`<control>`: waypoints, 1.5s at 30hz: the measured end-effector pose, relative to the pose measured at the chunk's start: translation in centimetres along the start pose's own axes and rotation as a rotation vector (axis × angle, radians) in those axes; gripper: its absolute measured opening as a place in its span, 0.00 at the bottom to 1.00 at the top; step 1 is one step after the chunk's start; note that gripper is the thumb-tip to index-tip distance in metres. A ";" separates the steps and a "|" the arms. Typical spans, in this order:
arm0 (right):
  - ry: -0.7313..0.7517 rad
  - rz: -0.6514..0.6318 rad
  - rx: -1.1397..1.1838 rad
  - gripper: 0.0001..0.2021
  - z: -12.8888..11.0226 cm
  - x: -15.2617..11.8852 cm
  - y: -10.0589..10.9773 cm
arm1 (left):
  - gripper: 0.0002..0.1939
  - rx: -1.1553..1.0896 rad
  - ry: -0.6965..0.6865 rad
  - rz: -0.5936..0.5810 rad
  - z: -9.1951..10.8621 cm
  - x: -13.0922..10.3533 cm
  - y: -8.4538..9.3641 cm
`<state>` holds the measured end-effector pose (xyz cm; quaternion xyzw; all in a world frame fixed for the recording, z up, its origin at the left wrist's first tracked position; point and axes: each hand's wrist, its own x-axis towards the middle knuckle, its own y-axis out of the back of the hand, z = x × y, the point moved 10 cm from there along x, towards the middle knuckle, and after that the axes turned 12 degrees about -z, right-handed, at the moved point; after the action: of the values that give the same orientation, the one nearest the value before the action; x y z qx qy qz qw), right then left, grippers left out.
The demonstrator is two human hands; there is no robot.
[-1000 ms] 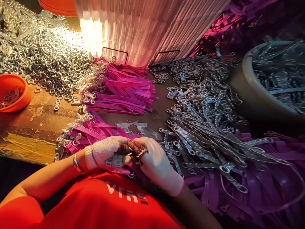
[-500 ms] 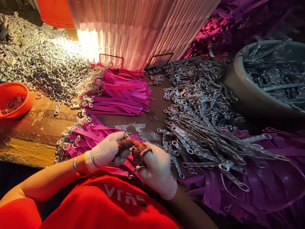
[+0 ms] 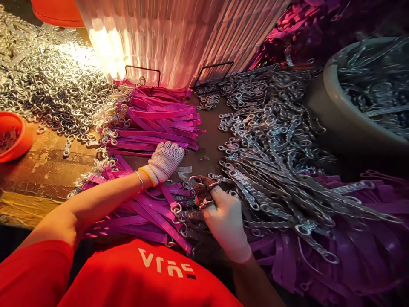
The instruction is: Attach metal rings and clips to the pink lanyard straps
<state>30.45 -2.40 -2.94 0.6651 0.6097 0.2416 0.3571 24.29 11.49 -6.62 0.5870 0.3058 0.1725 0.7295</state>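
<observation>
At twelve o'clock on the workbench (image 3: 44, 153), a corrugated translucent screen (image 3: 179, 42) stands above heaped metal chain strips (image 3: 271, 157) at three o'clock, a grey tub (image 3: 330, 81) at two and loose ring links (image 3: 54, 85) at ten. Magenta straps (image 3: 159, 113) lie between, toward nine. Gloved left hand (image 3: 166, 160), nine o'clock: on the straps, fingers curled; grip cannot be told. Gloved right hand (image 3: 223, 217), five o'clock: brown-wrapped fingertips (image 3: 204, 194) pinched on a metal ring (image 3: 192, 179).
</observation>
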 end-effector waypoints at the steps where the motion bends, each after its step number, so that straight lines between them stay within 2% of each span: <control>1: -0.004 -0.008 0.010 0.12 0.1 0.0 -0.1 | 0.17 -0.047 0.014 -0.013 -0.2 -0.1 -0.2; 4: 0.057 -0.001 0.040 0.16 -0.8 0.1 0.0 | 0.13 -0.203 0.030 -0.069 -1.2 -1.5 -0.1; 7: 0.207 0.030 0.074 0.21 -2.9 0.1 0.2 | 0.08 -0.330 -0.016 -0.132 -2.1 -4.4 0.6; 10: 0.322 0.042 0.041 0.25 -5.1 0.1 0.0 | 0.08 -0.763 -0.104 -0.205 -2.6 -7.8 1.1; 13: 0.343 0.045 -0.154 0.23 -6.9 0.2 -0.8 | 0.10 -1.283 -0.102 -0.259 -2.7 -10.5 0.6; 15: 0.335 0.030 -0.297 0.18 -7.8 0.3 -1.6 | 0.17 -1.376 -0.043 -0.262 -2.7 -11.5 0.0; 17: 0.338 0.022 -0.403 0.13 -8.4 0.2 -2.3 | 0.21 -1.337 -0.020 -0.235 -2.6 -12.1 0.0; 20: 0.357 0.066 -0.524 0.10 -9.3 -0.3 -2.8 | 0.21 -1.245 -0.047 -0.168 -2.4 -12.4 0.8; 25: 0.365 0.082 -0.593 0.11 -10.5 -0.9 -3.0 | 0.20 -1.363 0.037 -0.119 -3.1 -13.4 0.8; 27: 0.345 0.051 -0.586 0.11 -10.6 -0.8 -3.1 | 0.20 -1.347 -0.005 -0.124 -2.7 -13.8 0.9; 29: 0.336 0.024 -0.542 0.14 -10.5 -0.6 -3.1 | 0.19 -1.261 -0.088 -0.104 -2.1 -14.0 1.1; 31: 0.328 0.015 -0.462 0.17 -10.0 -0.4 -3.1 | 0.17 -1.081 -0.164 -0.058 -1.6 -14.2 1.2; 33: 0.302 0.017 -0.388 0.20 -9.3 -0.3 -3.0 | 0.13 -0.883 -0.203 -0.023 -1.2 -14.3 0.9; 35: 0.269 0.002 -0.347 0.21 -8.8 -0.1 -3.1 | 0.09 -0.810 -0.234 -0.038 -1.0 -14.1 0.0; 37: 0.251 -0.068 -0.329 0.23 -8.6 0.1 -3.6 | 0.09 -0.877 -0.254 -0.078 -1.1 -13.9 -0.9; 40: 0.171 -0.288 -0.362 0.23 -8.3 0.7 -4.8 | 0.10 -0.940 -0.220 -0.067 -1.6 -13.8 -1.6; 43: -0.018 -0.513 -0.501 0.16 -6.9 1.2 -5.8 | 0.08 -0.782 -0.160 0.013 -1.6 -14.1 -1.7; 45: -0.068 -0.563 -0.603 0.11 -6.4 1.4 -6.1 | 0.07 -0.661 -0.126 0.045 -1.2 -14.4 -1.9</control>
<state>21.89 0.14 -3.75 0.3455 0.6576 0.2799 0.6082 12.48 3.16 -5.14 0.3346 0.1745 0.2418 0.8939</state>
